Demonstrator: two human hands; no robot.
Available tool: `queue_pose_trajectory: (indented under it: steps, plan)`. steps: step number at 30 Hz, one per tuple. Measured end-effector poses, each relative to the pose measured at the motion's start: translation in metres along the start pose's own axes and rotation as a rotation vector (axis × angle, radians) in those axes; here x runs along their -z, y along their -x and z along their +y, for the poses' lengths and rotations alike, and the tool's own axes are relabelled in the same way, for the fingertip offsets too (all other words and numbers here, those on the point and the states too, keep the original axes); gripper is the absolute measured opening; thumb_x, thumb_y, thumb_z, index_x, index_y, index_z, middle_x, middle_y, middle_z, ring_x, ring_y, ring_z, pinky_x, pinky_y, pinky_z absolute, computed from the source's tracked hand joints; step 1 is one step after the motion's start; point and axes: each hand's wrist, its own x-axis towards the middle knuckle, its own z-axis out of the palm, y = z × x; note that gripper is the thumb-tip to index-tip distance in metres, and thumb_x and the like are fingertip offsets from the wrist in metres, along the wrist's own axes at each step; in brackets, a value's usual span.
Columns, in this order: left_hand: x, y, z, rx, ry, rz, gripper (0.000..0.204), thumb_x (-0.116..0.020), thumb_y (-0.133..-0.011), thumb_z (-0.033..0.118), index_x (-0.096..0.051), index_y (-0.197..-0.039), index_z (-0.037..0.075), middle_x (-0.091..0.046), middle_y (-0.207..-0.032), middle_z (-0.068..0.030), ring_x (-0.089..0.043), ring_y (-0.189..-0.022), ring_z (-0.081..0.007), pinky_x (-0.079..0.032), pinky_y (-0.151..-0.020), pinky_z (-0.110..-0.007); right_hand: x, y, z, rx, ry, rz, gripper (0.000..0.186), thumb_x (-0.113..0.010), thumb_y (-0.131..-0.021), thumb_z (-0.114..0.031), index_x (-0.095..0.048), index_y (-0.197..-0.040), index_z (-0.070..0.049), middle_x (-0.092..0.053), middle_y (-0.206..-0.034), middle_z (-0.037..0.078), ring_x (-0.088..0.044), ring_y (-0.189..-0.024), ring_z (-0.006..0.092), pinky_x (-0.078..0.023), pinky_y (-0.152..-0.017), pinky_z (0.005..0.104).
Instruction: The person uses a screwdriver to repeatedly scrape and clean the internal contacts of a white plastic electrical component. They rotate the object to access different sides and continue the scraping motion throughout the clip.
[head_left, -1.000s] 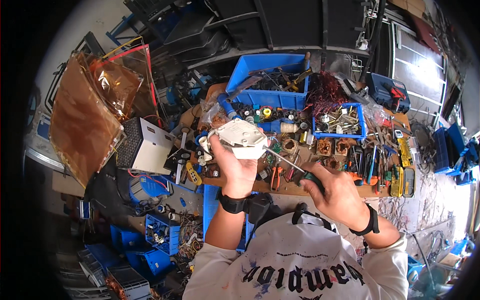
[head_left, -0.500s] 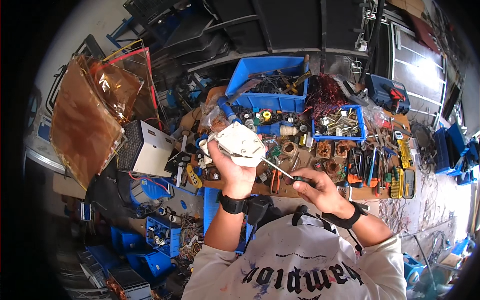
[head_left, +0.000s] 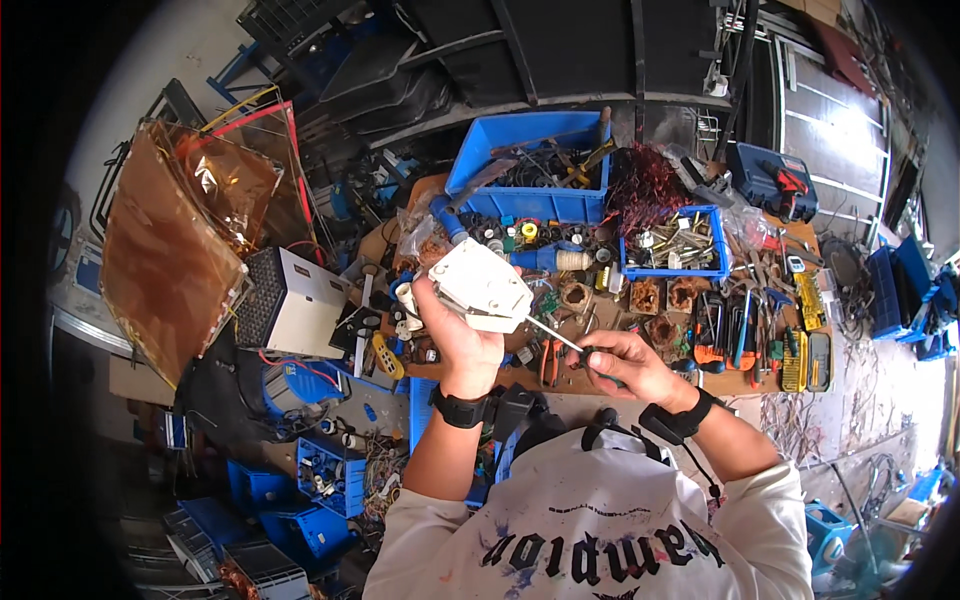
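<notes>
A white plastic housing (head_left: 482, 283), boxy with angled corners and small holes, rests tilted in my left hand (head_left: 462, 340), whose fingers are mostly hidden beneath it. My right hand (head_left: 632, 367) is closed round the dark handle of a screwdriver (head_left: 553, 331). The screwdriver's long metal shaft points up and left, and its tip meets the lower right edge of the housing. Whether the tip sits in a screw or a seam, I cannot tell. Both hands are above the front edge of the cluttered workbench (head_left: 520, 378).
Behind the housing stand a large blue bin (head_left: 560, 205) of tools and a smaller blue tray (head_left: 675, 270) of metal pieces. Pliers (head_left: 550, 360) and a yellow bit case (head_left: 794, 360) lie along the bench. A white-sided box (head_left: 300, 305) and brown sheets (head_left: 165, 250) stand left.
My right hand has shifted slightly left, and its fingers have changed position on the screwdriver handle. The housing remains in my left hand, tilted slightly differently.
</notes>
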Motion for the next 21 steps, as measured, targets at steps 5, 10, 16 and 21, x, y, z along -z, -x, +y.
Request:
queue_pose_trajectory:
  steps: [5, 10, 16, 21]
  plan:
    - [-0.015, 0.005, 0.025, -0.103, -0.122, 0.090, 0.067, -0.034, -0.095, 0.061, -0.056, -0.123, 0.005, -0.066, -0.113, -0.0108, -0.065, -0.101, -0.0288, -0.054, -0.085, -0.044, -0.001, 0.017, -0.028, -0.232, 0.273, 0.125, 0.023, -0.057, -0.099, -0.020, -0.064, -0.111, -0.002, -0.053, -0.071, 0.000, -0.047, -0.061, 0.0062, -0.037, -0.054, 0.0238]
    - [-0.006, 0.018, 0.034, -0.259, -0.295, 0.090, 0.077, -0.030, -0.096, 0.067, -0.046, -0.135, 0.003, -0.052, -0.137, -0.0080, -0.052, -0.124, -0.0220, -0.042, -0.103, -0.037, -0.018, 0.037, -0.061, -0.051, 0.627, 0.263, 0.026, -0.066, -0.092, -0.019, -0.063, -0.110, -0.001, -0.060, -0.078, 0.010, -0.054, -0.069, 0.0146, -0.044, -0.064, 0.0294]
    - [-0.001, 0.032, 0.031, -0.370, -0.503, -0.044, 0.072, -0.022, -0.101, 0.061, -0.046, -0.133, 0.001, -0.055, -0.126, -0.0095, -0.053, -0.120, -0.0209, -0.040, -0.103, -0.036, -0.049, 0.011, -0.073, 0.174, 0.776, 0.416, 0.034, -0.075, -0.085, -0.023, -0.058, -0.106, -0.003, -0.057, -0.071, 0.003, -0.047, -0.059, 0.0113, -0.042, -0.057, 0.0276]
    - [0.012, 0.043, 0.043, -0.709, -1.007, -0.172, 0.082, -0.026, -0.095, 0.069, -0.045, -0.132, -0.001, -0.052, -0.127, -0.0123, -0.052, -0.116, -0.0227, -0.041, -0.098, -0.035, -0.088, -0.045, -0.076, 0.255, 0.782, 0.430, 0.044, -0.080, -0.079, -0.033, -0.056, -0.102, -0.004, -0.056, -0.070, 0.003, -0.048, -0.060, 0.0109, -0.042, -0.056, 0.0289]
